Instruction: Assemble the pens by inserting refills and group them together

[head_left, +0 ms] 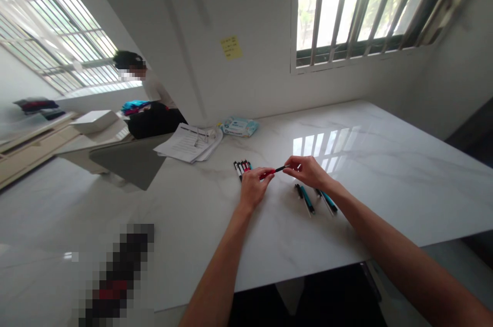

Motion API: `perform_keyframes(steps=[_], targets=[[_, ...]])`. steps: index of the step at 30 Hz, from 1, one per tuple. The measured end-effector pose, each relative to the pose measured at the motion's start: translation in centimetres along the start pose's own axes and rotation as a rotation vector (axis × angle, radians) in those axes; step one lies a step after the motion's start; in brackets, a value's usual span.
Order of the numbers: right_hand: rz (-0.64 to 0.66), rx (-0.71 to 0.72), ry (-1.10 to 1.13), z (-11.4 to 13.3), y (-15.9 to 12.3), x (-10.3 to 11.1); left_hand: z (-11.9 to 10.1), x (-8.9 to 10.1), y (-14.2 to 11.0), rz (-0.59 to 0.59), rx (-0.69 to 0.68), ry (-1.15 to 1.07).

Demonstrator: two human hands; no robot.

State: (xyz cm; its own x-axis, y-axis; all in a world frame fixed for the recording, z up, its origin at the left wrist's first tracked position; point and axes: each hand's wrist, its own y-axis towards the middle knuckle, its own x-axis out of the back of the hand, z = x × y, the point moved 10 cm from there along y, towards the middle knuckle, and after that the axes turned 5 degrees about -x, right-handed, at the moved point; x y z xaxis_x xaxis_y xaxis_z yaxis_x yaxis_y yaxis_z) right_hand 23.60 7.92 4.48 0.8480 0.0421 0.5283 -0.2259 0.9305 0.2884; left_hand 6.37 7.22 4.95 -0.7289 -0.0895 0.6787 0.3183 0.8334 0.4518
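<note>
Forearms (220, 260) reach forward, left hand (256, 186) and right hand (307, 171) holding a pen (280, 169).

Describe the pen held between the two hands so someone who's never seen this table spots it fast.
On the large white marbled table, find where the left hand and right hand nearly meet. Between them is a slim pen, red toward the left hand, black toward the right. Unlike the row of pens and the teal pen parts nearby, it is gripped.
</note>
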Motion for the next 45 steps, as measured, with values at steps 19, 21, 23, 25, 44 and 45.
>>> perform_keyframes(steps=[19,21,23,25,44,45], targets=[[0.035,-0.001,-0.028,0.7,0.0,0.0,-0.4,-0.2,0.1,0.004,-0.052,-0.026],[0.041,-0.008,-0.036,0.6,0.0,-0.1,-0.3,-0.3,0.0,0.006,-0.050,-0.038],[0.048,-0.010,-0.034,0.6,0.0,-0.2,-0.1,-0.4,0.0,0.006,-0.043,-0.047],[0.056,-0.016,-0.049,0.5,-0.1,-0.2,0.1,-0.5,0.0,0.007,-0.037,-0.060],[0.056,0.018,0.004,1.1,-0.3,-0.4,0.1,-0.7,-0.1,0.024,-0.030,-0.050],[0.067,0.032,0.004,1.3,-0.3,-0.5,0.1,-0.6,-0.1,0.013,-0.033,-0.014]])
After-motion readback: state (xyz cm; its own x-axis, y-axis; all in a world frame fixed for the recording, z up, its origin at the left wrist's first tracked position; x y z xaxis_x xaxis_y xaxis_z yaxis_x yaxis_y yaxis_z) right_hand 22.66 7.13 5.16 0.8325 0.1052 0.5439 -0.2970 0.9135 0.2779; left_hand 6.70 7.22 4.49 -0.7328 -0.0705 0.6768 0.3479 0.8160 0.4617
